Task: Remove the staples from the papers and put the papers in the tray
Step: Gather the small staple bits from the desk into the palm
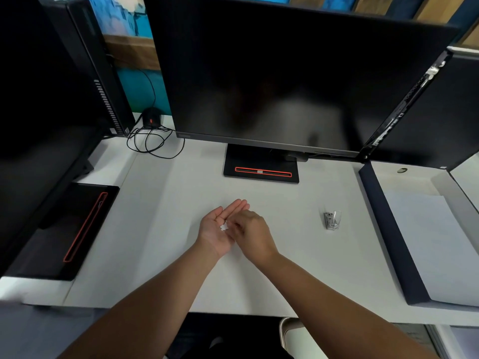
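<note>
My left hand [219, 229] lies palm up over the middle of the white desk, fingers straight, with small white scraps [223, 226] resting in the palm. My right hand [252, 235] hovers just beside it, palm down, its fingertips curled at the scraps. Whether they pinch a scrap is hidden. A staple remover [331, 220] of clear plastic and metal lies on the desk to the right, apart from both hands. White papers [430, 244] lie flat in a dark tray [388, 237] at the right edge.
A large dark monitor [285, 81] stands behind on a black base [261, 165] with a red line. Another monitor and its base [64, 229] fill the left side. A black mouse [151, 117] with coiled cable sits at the back left.
</note>
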`<move>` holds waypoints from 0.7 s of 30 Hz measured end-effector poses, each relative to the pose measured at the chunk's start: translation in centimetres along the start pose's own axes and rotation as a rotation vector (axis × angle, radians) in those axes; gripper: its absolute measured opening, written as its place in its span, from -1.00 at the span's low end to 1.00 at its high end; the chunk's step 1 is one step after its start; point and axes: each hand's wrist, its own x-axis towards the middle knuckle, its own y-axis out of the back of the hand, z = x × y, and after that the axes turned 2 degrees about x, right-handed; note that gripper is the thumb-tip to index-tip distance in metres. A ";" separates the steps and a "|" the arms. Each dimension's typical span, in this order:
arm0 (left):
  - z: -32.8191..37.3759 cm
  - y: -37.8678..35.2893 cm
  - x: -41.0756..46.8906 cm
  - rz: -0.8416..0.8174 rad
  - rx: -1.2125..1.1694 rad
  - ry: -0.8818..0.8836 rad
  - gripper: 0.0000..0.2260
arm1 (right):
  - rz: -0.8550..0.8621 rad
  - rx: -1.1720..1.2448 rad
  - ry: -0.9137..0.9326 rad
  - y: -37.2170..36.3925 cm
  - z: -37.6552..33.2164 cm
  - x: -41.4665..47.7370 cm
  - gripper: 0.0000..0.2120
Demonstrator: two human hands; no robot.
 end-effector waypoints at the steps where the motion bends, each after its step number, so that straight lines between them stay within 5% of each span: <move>1: 0.1 0.1 0.1 0.000 -0.009 0.003 -0.59 | -0.009 -0.030 0.014 -0.1 0.1 0.0 -0.83; 10: 0.2 0.3 -0.3 -0.002 0.002 -0.012 -0.59 | 0.010 0.016 0.014 0.3 0.0 0.2 -0.92; 16: 0.7 0.7 0.3 -0.023 -0.059 -0.038 -0.60 | 0.169 0.127 -0.131 2.2 2.9 0.4 -0.79; 21: 1.1 1.0 0.5 -0.035 -0.074 -0.036 -0.61 | 0.021 -0.051 -0.135 1.8 5.7 -0.8 -0.68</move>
